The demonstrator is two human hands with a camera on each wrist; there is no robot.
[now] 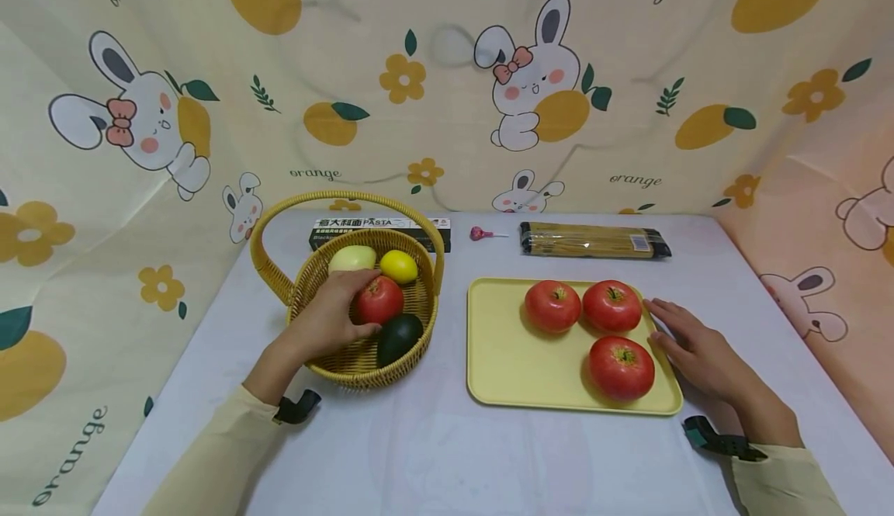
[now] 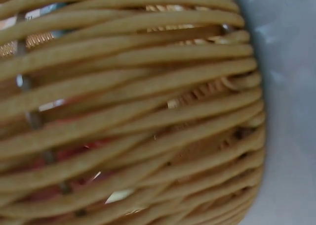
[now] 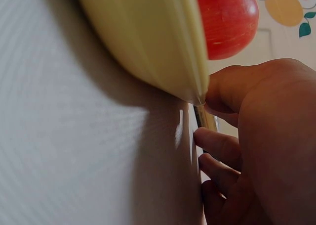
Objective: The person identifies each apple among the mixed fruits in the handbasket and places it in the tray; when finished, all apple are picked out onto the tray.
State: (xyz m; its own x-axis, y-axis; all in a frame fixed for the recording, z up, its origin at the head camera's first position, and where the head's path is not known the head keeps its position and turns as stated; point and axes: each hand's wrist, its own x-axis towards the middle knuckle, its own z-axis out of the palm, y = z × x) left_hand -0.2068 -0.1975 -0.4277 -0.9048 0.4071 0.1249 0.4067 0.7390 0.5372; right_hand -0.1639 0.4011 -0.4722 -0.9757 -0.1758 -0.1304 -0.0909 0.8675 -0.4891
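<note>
In the head view my left hand reaches over the left rim of a wicker basket. Thumb and fingers grip a red apple in it. Around that apple lie a yellow lemon, a pale green round item and a dark green avocado. Woven basket wall fills the left wrist view, which hides the left hand there. My right hand rests at the right edge of a yellow tray, its thumb at the rim and fingers loosely extended. Three red apples sit on the tray's right half.
Behind the basket stands a black pasta box. A wrapped lollipop and a pack of spaghetti lie along the table's back. The basket's tall handle arches over its far side. A printed cloth hangs behind the table.
</note>
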